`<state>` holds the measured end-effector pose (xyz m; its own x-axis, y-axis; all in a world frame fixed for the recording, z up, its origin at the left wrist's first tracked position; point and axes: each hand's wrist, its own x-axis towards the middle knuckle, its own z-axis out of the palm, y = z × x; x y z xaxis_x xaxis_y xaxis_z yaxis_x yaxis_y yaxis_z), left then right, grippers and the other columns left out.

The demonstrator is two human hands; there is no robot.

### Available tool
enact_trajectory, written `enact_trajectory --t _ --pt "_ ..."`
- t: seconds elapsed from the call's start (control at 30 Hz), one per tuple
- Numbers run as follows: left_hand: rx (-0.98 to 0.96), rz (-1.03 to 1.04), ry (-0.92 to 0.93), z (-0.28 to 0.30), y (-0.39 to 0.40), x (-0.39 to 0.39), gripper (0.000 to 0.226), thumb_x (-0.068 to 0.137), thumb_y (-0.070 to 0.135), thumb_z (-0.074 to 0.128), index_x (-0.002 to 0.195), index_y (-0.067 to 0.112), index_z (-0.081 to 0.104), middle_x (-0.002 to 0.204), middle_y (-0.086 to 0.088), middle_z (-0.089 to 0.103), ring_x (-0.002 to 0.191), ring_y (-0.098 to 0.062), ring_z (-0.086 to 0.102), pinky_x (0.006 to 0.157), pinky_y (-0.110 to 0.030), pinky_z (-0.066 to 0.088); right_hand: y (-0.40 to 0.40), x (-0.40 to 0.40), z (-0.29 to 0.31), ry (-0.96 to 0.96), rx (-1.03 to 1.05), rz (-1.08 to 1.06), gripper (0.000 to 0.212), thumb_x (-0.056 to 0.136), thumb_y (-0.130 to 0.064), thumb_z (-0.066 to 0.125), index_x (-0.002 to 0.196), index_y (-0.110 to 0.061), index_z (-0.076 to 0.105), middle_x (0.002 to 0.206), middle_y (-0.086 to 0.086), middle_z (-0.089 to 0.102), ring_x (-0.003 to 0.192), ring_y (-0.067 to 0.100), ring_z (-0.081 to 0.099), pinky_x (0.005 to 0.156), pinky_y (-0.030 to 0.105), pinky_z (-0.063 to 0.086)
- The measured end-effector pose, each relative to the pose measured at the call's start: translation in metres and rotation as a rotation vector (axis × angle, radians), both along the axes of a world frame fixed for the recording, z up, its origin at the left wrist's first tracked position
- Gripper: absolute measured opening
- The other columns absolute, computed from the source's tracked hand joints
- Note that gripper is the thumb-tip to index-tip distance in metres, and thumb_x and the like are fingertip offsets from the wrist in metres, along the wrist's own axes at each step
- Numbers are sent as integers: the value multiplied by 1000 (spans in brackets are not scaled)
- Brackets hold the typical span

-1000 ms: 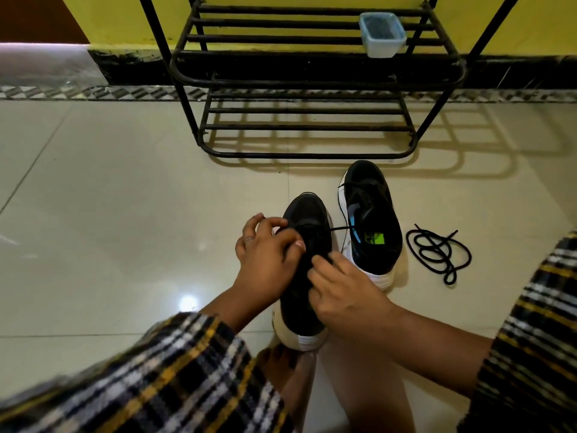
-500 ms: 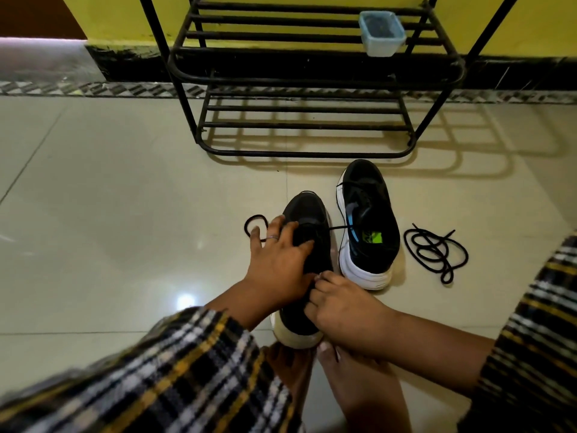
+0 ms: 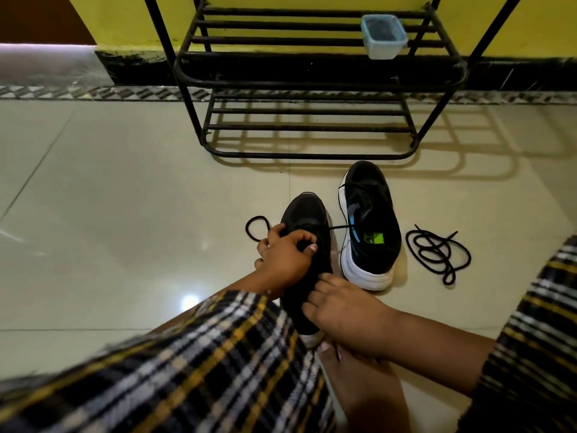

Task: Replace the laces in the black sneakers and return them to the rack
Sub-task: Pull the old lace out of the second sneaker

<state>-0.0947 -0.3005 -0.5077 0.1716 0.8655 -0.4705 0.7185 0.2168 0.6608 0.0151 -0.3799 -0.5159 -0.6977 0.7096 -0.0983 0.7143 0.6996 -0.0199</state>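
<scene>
Working the near sneaker (image 3: 307, 220), which lies toe-away between the hands, the left hand (image 3: 285, 256) curls round a lace (image 3: 257, 228) looping off leftward. The right hand (image 3: 343, 310) grips near the heel, probably steadying. A spare lace (image 3: 437, 254) lies right of the other sneaker (image 3: 370, 220).

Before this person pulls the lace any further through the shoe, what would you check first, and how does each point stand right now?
1. Left hand grips the black lace at the near black sneaker: ok.
2. Right hand steadies that sneaker near its heel: ok.
3. Lace loop lies free on the floor, not snagged: ok.
4. Lace seated in the right eyelet: cannot tell, the hands hide it.
5. Spare coiled black lace lies ready beside the second black sneaker: ok.
6. Black metal rack has free shelf room: ok.
</scene>
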Motion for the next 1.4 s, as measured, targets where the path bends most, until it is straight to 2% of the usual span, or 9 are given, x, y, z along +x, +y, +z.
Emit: enact_trajectory --t 0.37,0.47,0.57,0.7,0.93,1.07,1.17,1.3,1.4 --pt "25 135 -49 7 11 5 15 89 36 55 83 28 67 126 -2 50 121 -25 34 103 -39 35 -1 -4 5 -14 -130 48 22 54 -27 77 65 -24 59 59 -6 58 57 13 56 64 22 46" --pt "-81 241 -324 17 19 0 21 92 22 53 75 20 65 90 -6 65 93 -20 57 78 -22 52 0 -4 3 -13 -184 -16 27 50 -24 78 67 -20 58 62 -4 58 60 16 57 67 23 48" --pt "-197 311 -550 42 28 -5 22 96 8 41 89 9 62 80 -2 62 70 -7 57 54 -11 45 2 -1 4 -35 -258 -79 30 54 -17 76 78 -13 59 72 4 61 69 25 58 75 29 48" --pt "-263 421 -853 57 41 -16 26 100 16 33 96 13 58 94 4 68 85 -7 63 75 -26 40 3 0 7 -58 -256 -95 40 45 -20 80 79 -13 59 72 3 60 68 24 59 74 28 48" --pt "-151 928 -1176 64 63 -40 22 97 14 44 81 17 58 80 8 66 82 -8 67 90 -32 44 3 2 4 -94 -231 -77 35 73 -11 62 107 -7 53 105 12 57 100 31 50 97 37 34" --pt "-71 946 -1372 58 58 -46 20 98 11 45 83 13 57 74 4 64 61 -6 59 68 -22 53 3 2 1 -47 -204 -43 35 67 -12 66 101 -8 57 96 11 59 92 30 53 89 36 38" --pt "134 560 -887 39 45 -39 20 97 15 48 80 15 59 80 2 68 48 -1 48 49 -19 42 3 4 -4 -49 -204 -69 36 63 -13 69 96 -8 58 91 11 61 87 31 56 85 36 41" --pt "449 -216 1 2 26 -36 14 89 24 61 93 11 61 98 -6 67 91 -20 64 80 -33 51 2 5 -7 -30 -191 -88 34 60 -15 70 92 -7 59 86 10 62 81 31 56 78 36 44" --pt "469 -419 297 -14 21 -38 19 92 25 55 100 8 57 103 -11 60 96 -31 59 74 -34 45 2 5 -6 -17 -183 -95 34 56 -17 73 87 -9 60 80 8 62 74 28 58 72 34 45"
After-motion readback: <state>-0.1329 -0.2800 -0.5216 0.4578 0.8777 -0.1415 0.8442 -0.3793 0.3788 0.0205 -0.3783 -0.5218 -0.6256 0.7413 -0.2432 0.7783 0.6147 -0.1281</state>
